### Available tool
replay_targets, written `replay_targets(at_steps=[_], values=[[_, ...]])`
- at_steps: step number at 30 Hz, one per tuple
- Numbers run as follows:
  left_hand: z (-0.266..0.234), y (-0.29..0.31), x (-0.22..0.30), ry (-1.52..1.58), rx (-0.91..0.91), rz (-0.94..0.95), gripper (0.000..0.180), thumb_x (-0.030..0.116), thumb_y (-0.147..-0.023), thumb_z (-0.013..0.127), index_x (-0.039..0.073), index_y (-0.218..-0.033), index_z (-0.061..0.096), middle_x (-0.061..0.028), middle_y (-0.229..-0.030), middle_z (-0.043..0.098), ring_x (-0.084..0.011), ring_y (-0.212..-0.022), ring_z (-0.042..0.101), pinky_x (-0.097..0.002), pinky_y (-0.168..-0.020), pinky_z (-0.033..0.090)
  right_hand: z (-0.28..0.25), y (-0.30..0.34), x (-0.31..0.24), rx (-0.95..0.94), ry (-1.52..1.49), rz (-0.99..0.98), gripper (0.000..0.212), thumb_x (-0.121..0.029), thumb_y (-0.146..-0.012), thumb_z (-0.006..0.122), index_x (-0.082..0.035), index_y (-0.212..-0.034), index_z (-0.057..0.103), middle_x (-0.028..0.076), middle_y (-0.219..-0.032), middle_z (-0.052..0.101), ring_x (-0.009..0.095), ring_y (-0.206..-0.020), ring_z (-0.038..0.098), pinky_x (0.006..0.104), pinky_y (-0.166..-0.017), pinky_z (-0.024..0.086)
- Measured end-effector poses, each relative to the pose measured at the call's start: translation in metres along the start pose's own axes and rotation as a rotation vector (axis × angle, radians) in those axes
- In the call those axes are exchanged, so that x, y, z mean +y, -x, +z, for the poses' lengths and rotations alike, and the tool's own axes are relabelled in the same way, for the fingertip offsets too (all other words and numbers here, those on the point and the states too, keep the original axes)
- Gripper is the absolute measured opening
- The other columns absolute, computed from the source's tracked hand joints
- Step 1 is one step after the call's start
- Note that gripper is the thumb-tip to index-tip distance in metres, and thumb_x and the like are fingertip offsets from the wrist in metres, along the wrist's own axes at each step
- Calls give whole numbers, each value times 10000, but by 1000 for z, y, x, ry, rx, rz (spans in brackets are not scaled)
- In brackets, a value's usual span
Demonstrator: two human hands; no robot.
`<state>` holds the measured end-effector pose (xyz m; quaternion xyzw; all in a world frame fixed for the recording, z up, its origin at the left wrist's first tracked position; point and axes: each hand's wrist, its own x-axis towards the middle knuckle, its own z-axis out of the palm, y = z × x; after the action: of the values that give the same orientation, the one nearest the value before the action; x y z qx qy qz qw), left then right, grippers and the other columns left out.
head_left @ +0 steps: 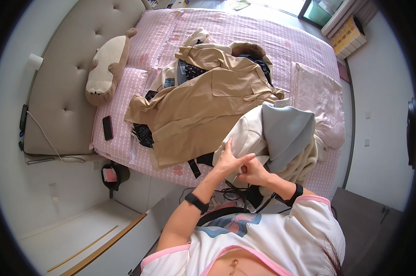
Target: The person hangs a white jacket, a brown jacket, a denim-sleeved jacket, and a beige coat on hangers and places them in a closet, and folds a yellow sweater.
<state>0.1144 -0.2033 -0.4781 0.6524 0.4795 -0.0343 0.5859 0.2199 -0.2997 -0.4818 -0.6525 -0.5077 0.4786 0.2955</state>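
Note:
A cream garment (245, 131) lies at the near right edge of the bed, partly under a grey hooded piece of cloth (286, 133). My left hand (230, 162) rests against the cream garment, fingers stretched upward and thumb pointing right. Beside it, my right hand (256, 172) is closed, its fingers curled in near my left thumb. What it pinches is hidden. A fluffy beige fabric (301, 163) hangs below the grey cloth. Left of my hands spreads a large tan coat (194, 106), lying over other clothes with dark patterned fabric showing at its edges.
The bed has a pink patterned sheet (304, 46), with a folded pale pink quilt (316, 96) at right. A plush toy (107, 69) leans by the padded headboard (70, 83); a phone (107, 128) lies nearby. Black cords (231, 193) hang before me. A dark bin (120, 175) stands lower left.

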Motion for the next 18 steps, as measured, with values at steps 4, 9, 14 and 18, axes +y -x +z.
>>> replay_targets(at_steps=[4, 9, 14, 18], values=[[17, -12, -23, 1, 35, -56, 937, 412, -596, 695, 22, -1303, 219, -263, -1202, 422, -361, -1110, 439, -376, -921, 362, 5, 8, 5, -44, 11, 56, 216, -114, -566, 629, -4, -608, 449, 91, -543, 476, 182, -505, 463, 321, -481, 376], [26, -18, -54, 189, 62, 8, 711, 319, -631, 657, 48, -1216, 356, -208, -1042, 554, -307, -969, 545, -368, -829, 416, -17, -2, 9, -320, 68, -21, 190, -148, -671, 633, 8, -682, 525, 95, -621, 555, 166, -572, 537, 298, -543, 435], [23, -17, -70, 338, -54, 7, 578, 303, -671, 628, 37, -1148, 441, -170, -986, 584, -273, -919, 572, -354, -790, 436, -53, -37, -7, 6, 3, -147, 141, -68, -689, 591, -9, -809, 546, 103, -701, 573, 209, -642, 573, 305, -601, 458], [37, -6, -89, 296, -140, 137, 606, 349, -721, 609, 13, -1184, 407, -175, -990, 577, -264, -924, 563, -346, -797, 429, -48, -67, -1, 159, 321, -269, 303, -153, -675, 595, -68, -959, 534, 83, -1039, 520, 255, -992, 476, 375, -826, 378]])
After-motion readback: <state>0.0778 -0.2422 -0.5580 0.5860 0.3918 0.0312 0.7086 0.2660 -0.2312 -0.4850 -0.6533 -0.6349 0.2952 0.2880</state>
